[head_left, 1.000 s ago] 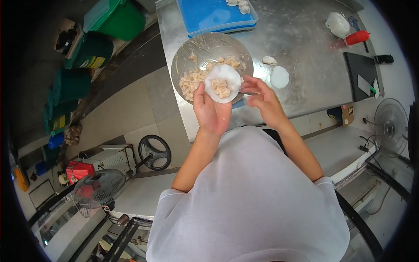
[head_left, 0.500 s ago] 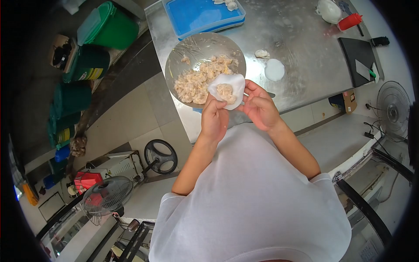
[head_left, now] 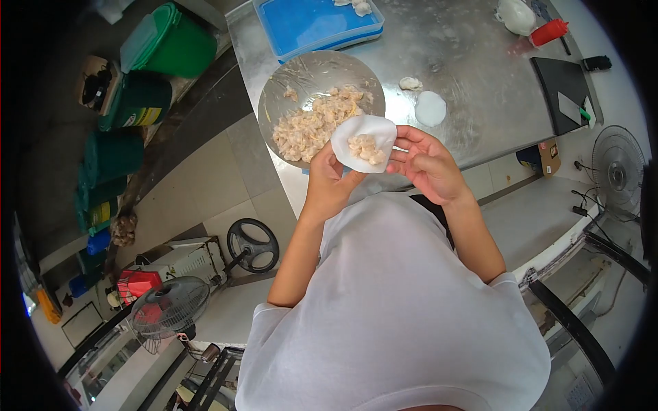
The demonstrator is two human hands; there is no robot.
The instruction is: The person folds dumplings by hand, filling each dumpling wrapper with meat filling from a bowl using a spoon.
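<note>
A round white wrapper (head_left: 351, 129) with a lump of pale filling (head_left: 367, 148) on it is held between my hands, over the near edge of the bowl. My left hand (head_left: 329, 181) grips its left side, thumb near the lower edge. On the right side, my right hand (head_left: 428, 164) supports the wrapper with its fingertips, its thumb bent over the palm. The metal bowl (head_left: 301, 75) holds a chunky pale mixture (head_left: 305, 133). Another white round wrapper (head_left: 430, 109) lies on the steel table, beside a small white piece of dough (head_left: 410, 83).
On the steel table (head_left: 473, 116) are a blue-bottomed container (head_left: 301, 24), a red bottle (head_left: 549, 33), a white bag (head_left: 516, 17) and a black board (head_left: 556, 82). Green bins (head_left: 185, 48) stand at the left; fans (head_left: 617, 171) are on both sides.
The wrapper and filling have moved slightly right and lie flatter. My hands have spread a little apart, and my right thumb has drawn back from the wrapper.
</note>
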